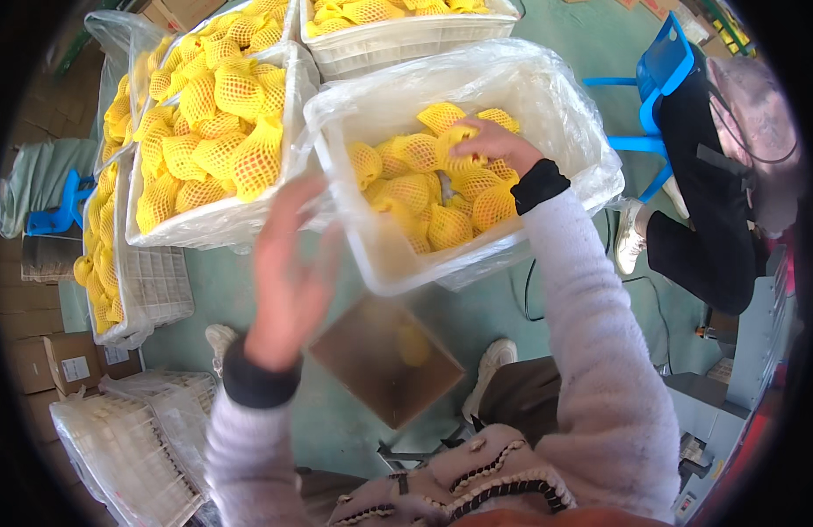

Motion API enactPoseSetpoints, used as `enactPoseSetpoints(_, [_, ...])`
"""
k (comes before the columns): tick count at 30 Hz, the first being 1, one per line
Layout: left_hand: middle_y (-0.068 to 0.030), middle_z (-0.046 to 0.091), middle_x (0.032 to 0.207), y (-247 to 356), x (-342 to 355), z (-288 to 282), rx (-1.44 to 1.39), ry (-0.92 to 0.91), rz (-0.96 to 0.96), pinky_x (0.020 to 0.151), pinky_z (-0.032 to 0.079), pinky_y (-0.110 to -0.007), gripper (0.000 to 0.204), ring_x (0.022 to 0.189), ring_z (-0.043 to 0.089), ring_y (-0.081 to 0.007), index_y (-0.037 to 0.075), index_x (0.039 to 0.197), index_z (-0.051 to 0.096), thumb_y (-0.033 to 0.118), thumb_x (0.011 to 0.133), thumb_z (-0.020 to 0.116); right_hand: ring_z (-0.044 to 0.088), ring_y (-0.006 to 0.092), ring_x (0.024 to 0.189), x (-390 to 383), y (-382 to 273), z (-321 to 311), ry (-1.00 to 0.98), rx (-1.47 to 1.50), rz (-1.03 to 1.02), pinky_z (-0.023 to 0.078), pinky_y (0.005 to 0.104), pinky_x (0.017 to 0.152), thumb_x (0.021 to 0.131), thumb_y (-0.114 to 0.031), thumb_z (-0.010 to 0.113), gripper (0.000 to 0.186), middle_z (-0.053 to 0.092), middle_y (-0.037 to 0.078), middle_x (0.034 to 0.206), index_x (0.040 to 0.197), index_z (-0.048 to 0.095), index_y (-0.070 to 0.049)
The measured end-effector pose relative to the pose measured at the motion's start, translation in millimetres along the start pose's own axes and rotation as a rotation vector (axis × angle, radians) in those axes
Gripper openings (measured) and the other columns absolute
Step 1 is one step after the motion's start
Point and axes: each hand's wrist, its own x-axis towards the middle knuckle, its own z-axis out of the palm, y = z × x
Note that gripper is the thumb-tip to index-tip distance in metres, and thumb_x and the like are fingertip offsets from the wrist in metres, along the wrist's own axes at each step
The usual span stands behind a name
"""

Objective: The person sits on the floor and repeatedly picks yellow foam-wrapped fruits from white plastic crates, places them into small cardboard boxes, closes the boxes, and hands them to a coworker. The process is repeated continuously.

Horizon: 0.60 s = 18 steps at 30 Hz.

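Inside the lined white crate [391,283] in front of me lie several round, fruit-like pieces in yellow foam nets [448,228]. My right hand [497,145] reaches in over its right side, fingers curled round a yellow-netted piece of fruit [450,151]. The nets hide the exact kind of fruit. Smeared by motion, my left hand [292,263] hangs in the air left of the crate, fingers apart and holding nothing. Below the crate's near corner stands an open brown carton [363,356] with one blurred yellow piece inside.
To the left, another lined crate [174,230] is heaped with netted fruit; more full crates stand behind and beside it. A person in dark trousers [701,202] is at the right by a blue chair [665,61]. Stacked white crates [134,439] and cartons [73,360] stand lower left.
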Motion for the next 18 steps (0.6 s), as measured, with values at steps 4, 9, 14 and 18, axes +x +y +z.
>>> enactPoseSetpoints(4, [-0.0226, 0.06, 0.123, -49.7, 127.1, 132.7, 0.293, -0.788, -0.057, 0.099, 0.042, -0.04, 0.061, 0.114, 0.056, -0.0356, 0.0, 0.123, 0.058, 0.031, 0.074, 0.074, 0.06, 0.0107, 0.077, -3.5, -6.5, -12.8, 0.236, 0.395, -0.171, 0.047, 0.024, 0.063, 0.074, -0.024, 0.08, 0.06, 0.065, 0.003, 0.094, 0.123, 0.053, -0.004])
enactPoseSetpoints(9, [-0.0228, 0.059, 0.124, -120.9, 86.3, 236.6, 0.884, -0.771, -0.366, 0.097, 0.045, -0.042, 0.077, 0.114, 0.057, -0.0357, 0.002, 0.127, 0.055, 0.032, 0.061, 0.082, 0.06, 0.0107, 0.082, 5.5, -2.9, -14.8, 0.409, 0.557, -0.366, 0.048, 0.0247, 0.065, 0.077, -0.019, 0.078, 0.053, 0.064, 0.005, 0.098, 0.121, 0.054, -0.005])
enactPoseSetpoints(14, [-0.0215, 0.061, 0.121, -121.4, 95.5, 231.0, 0.652, -0.683, -0.47, 0.097, 0.045, -0.041, 0.082, 0.114, 0.057, -0.035, 0.002, 0.127, 0.052, 0.03, 0.058, 0.085, 0.064, 0.0155, 0.091, 11.8, -1.1, -32.4, 0.324, 0.869, -0.515, 0.053, 0.0298, 0.075, 0.077, -0.021, 0.077, 0.057, 0.065, 0.009, 0.105, 0.125, 0.052, -0.001])
enactPoseSetpoints(18, [-0.0222, 0.064, 0.11, -11.0, 106.8, 141.6, 0.032, -0.351, -0.253, 0.092, 0.047, -0.039, 0.072, 0.105, 0.061, -0.0349, -0.003, 0.123, 0.051, 0.031, 0.066, 0.08, 0.057, 0.0278, 0.116, -33.7, -11.9, -42.7, -0.062, 1.214, -0.576, 0.046, 0.0436, 0.1, 0.091, -0.03, 0.061, 0.053, 0.06, 0.015, 0.124, 0.131, 0.048, 0.001])
